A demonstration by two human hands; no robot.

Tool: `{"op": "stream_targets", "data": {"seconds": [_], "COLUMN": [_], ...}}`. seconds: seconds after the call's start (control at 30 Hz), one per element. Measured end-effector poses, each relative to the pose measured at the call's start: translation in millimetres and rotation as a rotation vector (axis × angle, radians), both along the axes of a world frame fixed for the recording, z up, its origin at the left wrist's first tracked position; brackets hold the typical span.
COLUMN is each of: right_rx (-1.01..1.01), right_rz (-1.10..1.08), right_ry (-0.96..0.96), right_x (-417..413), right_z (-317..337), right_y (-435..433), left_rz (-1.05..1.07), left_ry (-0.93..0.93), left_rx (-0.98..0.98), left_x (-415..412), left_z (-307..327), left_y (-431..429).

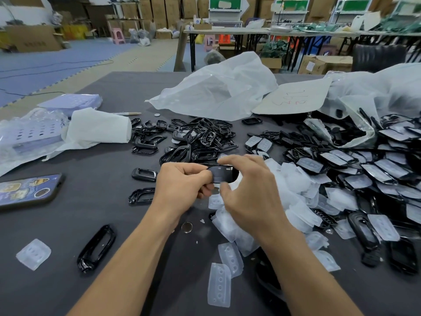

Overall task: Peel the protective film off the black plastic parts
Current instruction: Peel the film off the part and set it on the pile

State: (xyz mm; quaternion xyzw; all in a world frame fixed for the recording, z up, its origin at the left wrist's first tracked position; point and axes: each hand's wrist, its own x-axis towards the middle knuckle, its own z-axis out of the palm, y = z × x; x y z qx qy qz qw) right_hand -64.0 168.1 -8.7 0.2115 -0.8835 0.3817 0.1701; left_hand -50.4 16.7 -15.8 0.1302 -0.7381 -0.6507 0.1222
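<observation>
Above the middle of the dark table, my left hand (182, 181) grips the left end of a black plastic part (224, 174). My right hand (246, 185) curls round its right side, with the forefinger over the top edge and the thumb under the bottom edge. The part's face looks glossy; I cannot tell whether film lies on it. Peeled translucent films (293, 190) pile up just right of my hands. Film-covered black parts (387, 172) lie heaped at the right. Bare black frames (196, 137) are heaped behind my hands.
A phone (27, 190) lies at the left edge. One black frame (96, 247) and a loose film (33, 254) lie front left, a coin cell (187, 227) between my forearms. Plastic bags (218, 87), a cardboard sheet (293, 99) and wrapped purple trays (34, 131) stand behind.
</observation>
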Motion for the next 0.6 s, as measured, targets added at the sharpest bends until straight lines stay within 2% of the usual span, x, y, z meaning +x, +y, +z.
{"op": "stream_targets", "data": {"seconds": [0.1,0.2,0.33,0.4,0.47,0.53,0.6], "right_rx": [0.064,0.063,0.075,0.087,0.108,0.107,0.147], "right_rz": [0.021,-0.002,-0.169,-0.375,-0.583,-0.603,-0.476], "right_ry": [0.011,-0.091,-0.21,-0.173,-0.143,-0.134,-0.095], "right_x": [0.7,-3.5,-24.1,-37.9,-45.3,-44.5,-38.7], "right_z": [2.5,10.3,23.9,29.7,30.8,25.6,15.9], "right_y": [-1.5,6.0,39.4,64.2,80.9,76.6,56.9], "left_rz": [-0.03,-0.004,0.175,0.257,0.235,0.132,0.007], "left_ry": [-0.024,-0.02,0.029,0.042,0.041,0.039,0.039], "left_rx": [0.065,0.063,-0.287,-0.491,-0.594,-0.675,-0.784], "left_x": [-1.1,-2.0,-1.3,0.8,0.1,-1.6,-4.5], "left_z": [-2.2,-4.1,-6.0,-4.9,-5.4,-8.1,-12.6], "left_y": [-0.2,-0.6,-9.5,-13.9,-17.3,-16.7,-13.6]}}
